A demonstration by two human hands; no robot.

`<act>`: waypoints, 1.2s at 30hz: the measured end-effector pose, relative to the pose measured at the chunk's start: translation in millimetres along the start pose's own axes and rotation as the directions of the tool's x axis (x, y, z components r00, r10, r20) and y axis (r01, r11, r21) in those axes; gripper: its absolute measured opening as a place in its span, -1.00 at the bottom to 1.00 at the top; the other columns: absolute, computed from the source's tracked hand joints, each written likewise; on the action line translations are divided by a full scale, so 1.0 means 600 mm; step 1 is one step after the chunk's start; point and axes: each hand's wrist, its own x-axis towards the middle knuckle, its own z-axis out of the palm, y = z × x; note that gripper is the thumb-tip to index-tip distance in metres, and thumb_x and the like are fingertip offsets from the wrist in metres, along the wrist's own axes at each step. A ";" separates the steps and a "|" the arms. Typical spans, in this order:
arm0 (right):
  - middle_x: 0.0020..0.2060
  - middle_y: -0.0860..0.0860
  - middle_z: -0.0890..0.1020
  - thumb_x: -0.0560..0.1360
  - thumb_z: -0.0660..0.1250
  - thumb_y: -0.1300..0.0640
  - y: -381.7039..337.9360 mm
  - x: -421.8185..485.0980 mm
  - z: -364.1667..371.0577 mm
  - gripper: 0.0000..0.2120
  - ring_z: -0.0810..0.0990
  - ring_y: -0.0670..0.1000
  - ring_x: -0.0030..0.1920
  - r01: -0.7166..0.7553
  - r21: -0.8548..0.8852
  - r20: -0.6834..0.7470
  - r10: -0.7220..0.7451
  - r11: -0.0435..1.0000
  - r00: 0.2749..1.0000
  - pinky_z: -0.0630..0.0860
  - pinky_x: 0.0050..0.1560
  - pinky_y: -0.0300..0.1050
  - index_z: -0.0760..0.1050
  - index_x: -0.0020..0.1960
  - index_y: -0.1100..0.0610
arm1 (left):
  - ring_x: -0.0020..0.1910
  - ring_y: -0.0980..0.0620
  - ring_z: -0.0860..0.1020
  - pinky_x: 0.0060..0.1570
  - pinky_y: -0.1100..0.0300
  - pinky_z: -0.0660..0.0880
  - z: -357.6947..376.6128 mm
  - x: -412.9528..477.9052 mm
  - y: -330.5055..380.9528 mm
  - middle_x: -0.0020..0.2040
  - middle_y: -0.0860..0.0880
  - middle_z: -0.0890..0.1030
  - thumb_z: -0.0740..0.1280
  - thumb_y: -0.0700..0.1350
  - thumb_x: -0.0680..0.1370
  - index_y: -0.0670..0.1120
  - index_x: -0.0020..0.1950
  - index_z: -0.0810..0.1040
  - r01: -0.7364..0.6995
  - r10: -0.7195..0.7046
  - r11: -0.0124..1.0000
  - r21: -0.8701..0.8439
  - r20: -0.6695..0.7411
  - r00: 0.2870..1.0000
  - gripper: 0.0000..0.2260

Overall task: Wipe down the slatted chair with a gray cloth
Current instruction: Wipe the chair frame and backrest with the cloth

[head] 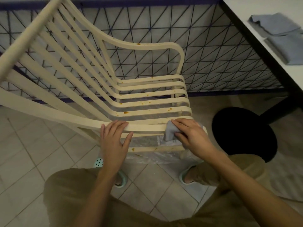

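- Chair (147,95) with cream slats stands on a tiled floor (32,145), close to a dark wire fence (213,54).
- Brown spots sit on the seat slats and on top of the far armrest.
- The left hand (114,140) lies on the near armrest. Its fingers are straight and flat across the top of the rail, and the thumb sticks out to the side on the slat below. It holds nothing.
- The right hand (188,133) is at the front end of the same armrest. Its fingers and thumb are bent around a gray cloth (170,131) and press it on the rail.
- The cloth is bunched up and hangs a little over the side of the rail, between the two hands but touching only the right one.
- A clear plastic sheet (155,154) lies on the floor under the chair.
- A round black stool (242,133) stands just beside the chair, on the right.
- A white table (270,4) is at the top right. Two folded cloths (278,25), gray-blue, lie on it, well apart from the chair.
- The person wears tan shorts (68,194) and pale green slippers (121,179).
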 end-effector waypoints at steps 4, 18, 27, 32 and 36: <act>0.17 0.01 0.58 0.52 0.34 0.01 -0.010 0.016 0.006 -0.56 0.52 0.08 0.13 -0.008 -0.049 0.038 0.010 0.999 0.999 0.36 0.14 -0.04 0.44 0.37 0.07 | 0.30 -0.01 0.42 0.49 -0.04 0.05 0.005 0.001 0.006 0.21 0.01 0.56 0.31 0.07 0.55 -0.05 0.21 0.57 0.003 -0.002 0.999 0.034 -0.024 1.000 -0.70; -0.01 0.05 0.63 0.54 0.25 -0.09 -0.140 0.088 0.086 -0.63 0.56 0.11 0.01 0.035 -0.114 0.008 -0.034 0.993 0.999 0.40 -0.02 0.00 0.51 0.24 0.08 | 0.26 -0.01 0.44 0.47 -0.01 0.09 0.004 0.002 0.007 0.19 0.00 0.58 0.24 0.03 0.55 -0.06 0.19 0.60 0.011 -0.010 0.999 0.051 -0.027 1.000 -0.70; 0.14 0.03 0.57 0.58 0.18 -0.01 -0.070 0.044 0.038 -0.60 0.53 0.09 0.09 0.111 -0.067 0.045 -0.108 0.992 0.993 0.41 0.09 -0.01 0.41 0.38 0.08 | 0.26 -0.01 0.46 0.45 -0.06 0.13 0.002 0.001 0.003 0.17 0.02 0.60 0.28 0.10 0.54 -0.05 0.17 0.63 0.003 -0.003 1.000 0.008 -0.031 1.000 -0.67; 0.14 -0.05 0.53 0.57 0.21 -0.06 -0.008 0.007 0.001 -0.60 0.47 -0.01 0.10 0.030 -0.047 0.042 -0.028 0.998 0.999 0.28 0.12 -0.18 0.40 0.37 0.02 | 0.27 -0.01 0.45 0.47 -0.05 0.10 0.010 0.001 -0.003 0.17 0.02 0.60 0.28 0.09 0.54 -0.04 0.17 0.62 -0.013 0.014 1.000 0.013 -0.062 0.998 -0.68; 0.10 -0.08 0.53 0.54 0.26 -0.11 0.015 0.003 -0.018 -0.60 0.46 -0.04 0.10 -0.039 -0.008 0.075 0.040 0.999 0.996 0.26 0.07 -0.19 0.42 0.34 -0.02 | 0.27 0.00 0.45 0.46 -0.06 0.10 0.014 0.000 -0.002 0.18 0.03 0.59 0.26 0.08 0.55 -0.04 0.17 0.62 -0.001 -0.001 1.000 -0.020 -0.088 0.996 -0.69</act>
